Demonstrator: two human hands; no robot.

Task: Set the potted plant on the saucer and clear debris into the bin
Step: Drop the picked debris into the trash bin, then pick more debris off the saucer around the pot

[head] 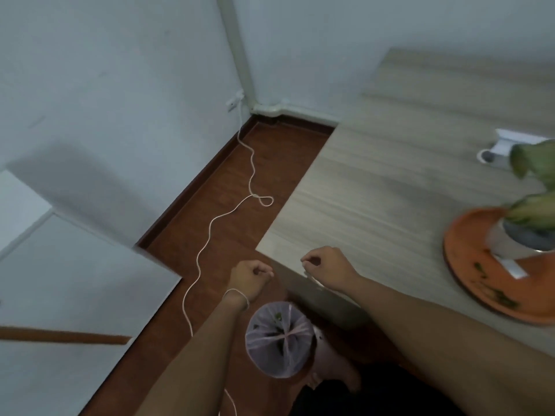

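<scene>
Both forearms extend forward, bare. Left hand (250, 279): fingers curled loosely toward the palm, thumb against fingertips, thin band at the wrist. Right hand (326, 267): likewise curled, thumb and forefinger pinched together. Contents of either: indeterminate.

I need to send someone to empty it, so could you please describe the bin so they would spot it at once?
Start at the pale wooden table and drop to the reddish floor below its near corner. The bin stands there, a small round one lined with a translucent lilac bag, dark scraps inside. It is the only container on the floor, beside a trailing white cable.
</scene>
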